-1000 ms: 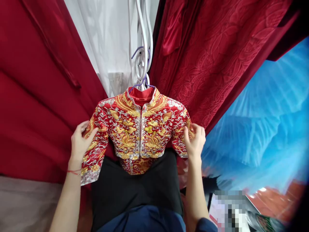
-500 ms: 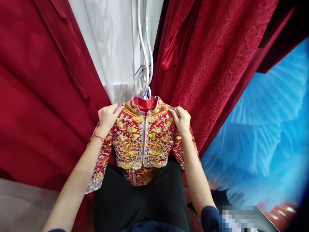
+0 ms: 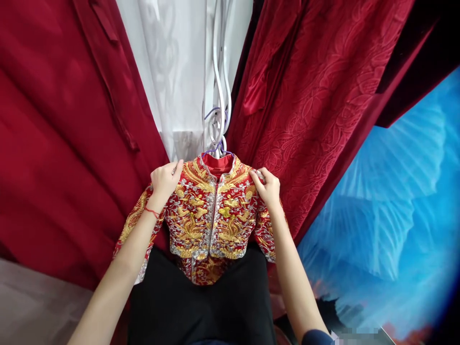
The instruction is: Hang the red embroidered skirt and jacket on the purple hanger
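Observation:
A red jacket (image 3: 196,215) with gold and silver embroidery hangs upright in front of me on a purple hanger (image 3: 220,147). Its stand collar is raised and the front edges meet down the middle. My left hand (image 3: 166,179) grips the jacket's shoulder on the left side, thumb toward the collar. On the opposite shoulder, my right hand (image 3: 266,184) pinches the cloth between thumb and fingers. Both sleeves hang down, partly hidden behind my forearms. Below the hem shows a matching embroidered piece (image 3: 208,270), just above my black-clad lap.
White curled metalwork (image 3: 220,91) rises behind the hanger, with sheer white cloth (image 3: 176,72) beside it. Large red fabric (image 3: 64,143) hangs at left, and a red patterned garment (image 3: 323,96) at right. A blue printed panel (image 3: 388,206) stands far right.
The jacket and both hands sit slightly lower in view as the camera has shifted. The left sleeve has swung outward to the left. Both hands keep their hold on the shoulders.

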Motion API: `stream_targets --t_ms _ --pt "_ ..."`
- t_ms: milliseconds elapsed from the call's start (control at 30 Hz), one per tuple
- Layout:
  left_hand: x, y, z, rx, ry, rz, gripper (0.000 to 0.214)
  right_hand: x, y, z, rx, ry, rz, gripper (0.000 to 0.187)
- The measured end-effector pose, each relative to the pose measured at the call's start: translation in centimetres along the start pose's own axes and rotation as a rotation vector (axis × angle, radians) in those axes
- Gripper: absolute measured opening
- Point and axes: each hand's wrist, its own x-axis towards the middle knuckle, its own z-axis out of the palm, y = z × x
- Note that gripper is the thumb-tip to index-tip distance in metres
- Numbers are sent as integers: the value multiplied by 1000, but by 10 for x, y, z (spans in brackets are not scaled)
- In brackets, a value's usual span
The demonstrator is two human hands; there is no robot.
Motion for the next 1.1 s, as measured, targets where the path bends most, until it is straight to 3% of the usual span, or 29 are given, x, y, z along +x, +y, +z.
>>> stream_targets --t_ms 233,400,467,533,600,667,833,933,1100 --pt "3 -3 8 17 0 5 50 -3 6 9 -59 84 -23 40" --pt "-4 -6 7 19 17 106 43 -12 7 12 -99 95 -43 44" --pt "-13 -4 10 -7 71 151 37 -25 -6 14 -166 179 -43 50" --pt "-24 3 14 -35 140 180 45 -42 -26 21 -211 303 -52 51" --pt "-34 15 19 -73 196 217 55 -61 -49 33 -162 369 -58 36" --pt "-41 31 20 -116 200 301 55 -77 -70 51 -22 312 -18 20" --pt "-43 59 18 -101 51 591 31 -95 -91 85 346 62 262 22" --pt "-42 61 14 -32 -13 627 20 -90 -91 86 471 17 347 25" --pt "-40 67 7 112 -60 597 23 -73 -96 79 519 -64 348 26"
